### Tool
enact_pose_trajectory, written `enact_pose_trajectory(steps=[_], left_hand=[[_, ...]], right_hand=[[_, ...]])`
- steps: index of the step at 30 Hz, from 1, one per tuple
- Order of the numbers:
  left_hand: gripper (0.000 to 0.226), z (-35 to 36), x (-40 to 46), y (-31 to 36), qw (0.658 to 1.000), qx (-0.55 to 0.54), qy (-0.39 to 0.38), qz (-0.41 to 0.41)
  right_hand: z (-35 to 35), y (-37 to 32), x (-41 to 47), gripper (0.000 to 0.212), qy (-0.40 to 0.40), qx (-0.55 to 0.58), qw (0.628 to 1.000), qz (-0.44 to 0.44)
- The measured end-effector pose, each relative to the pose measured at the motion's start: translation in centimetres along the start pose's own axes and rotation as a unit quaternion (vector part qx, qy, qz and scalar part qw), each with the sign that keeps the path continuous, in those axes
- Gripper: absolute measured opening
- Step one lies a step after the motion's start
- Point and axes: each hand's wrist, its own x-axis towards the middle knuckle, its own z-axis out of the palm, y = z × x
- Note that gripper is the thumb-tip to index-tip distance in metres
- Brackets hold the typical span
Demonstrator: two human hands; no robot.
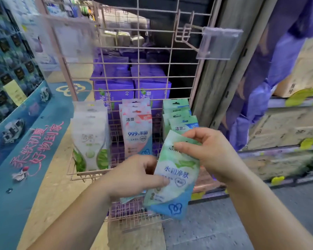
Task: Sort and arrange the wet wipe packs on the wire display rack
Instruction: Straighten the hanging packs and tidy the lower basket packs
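Between both hands: green-and-blue wet wipe pack (173, 175), right hand (209, 152) pinching its top, left hand (134, 175) pinching its lower edge. Risk: slick film slips, dropping below the green row (179, 114) beyond the right hand.

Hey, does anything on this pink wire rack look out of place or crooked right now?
Nothing looks damaged. The white, pink and green rows of wet wipe packs hang fairly straight on the pink wire rack. Only the green and blue pack is off its hook, tilted, held by the left hand and right hand.
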Motion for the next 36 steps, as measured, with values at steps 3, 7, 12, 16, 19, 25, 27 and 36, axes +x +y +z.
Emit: enact_pose_trajectory(steps=[3,7,12,16,19,25,27,36], left_hand=[[0.029,0.1,1.4,1.6,0.996,-0.06,0.055,0.034],[0.028,0.2,4.5,2.3,0.976,-0.081,0.196,0.054],[0.037,2.9,7.7,1.8,0.958,0.199,0.207,-0.008],[0.06,2.6,8.5,1.2,0.914,0.319,0.236,-0.091],[0.067,2.8,9.5,0.7,0.969,0.201,0.125,-0.076],[0.064,3.7,9.8,0.0,0.971,0.112,0.209,-0.023],[0.063,3.4,9.9,0.2,0.971,0.104,0.214,-0.016],[0.045,2.7,9.6,1.0,0.989,0.03,0.113,-0.092]], right_hand=[[-2.3,-0.1,1.2,0.007,0.069,0.084,0.994,-0.014],[-5.3,2.3,2.2,0.021,0.134,0.046,0.989,0.047],[-5.7,6.4,2.9,0.025,-0.016,-0.072,0.994,0.085],[-5.9,7.6,4.1,0.051,-0.02,-0.226,0.973,0.051],[-5.4,7.9,4.4,0.038,-0.061,-0.224,0.972,0.027],[-3.9,9.1,4.7,0.067,-0.013,-0.161,0.986,-0.034],[-3.7,9.3,4.8,0.073,-0.003,-0.144,0.988,-0.052],[-4.2,10.7,4.4,0.053,-0.013,-0.133,0.991,-0.023]])
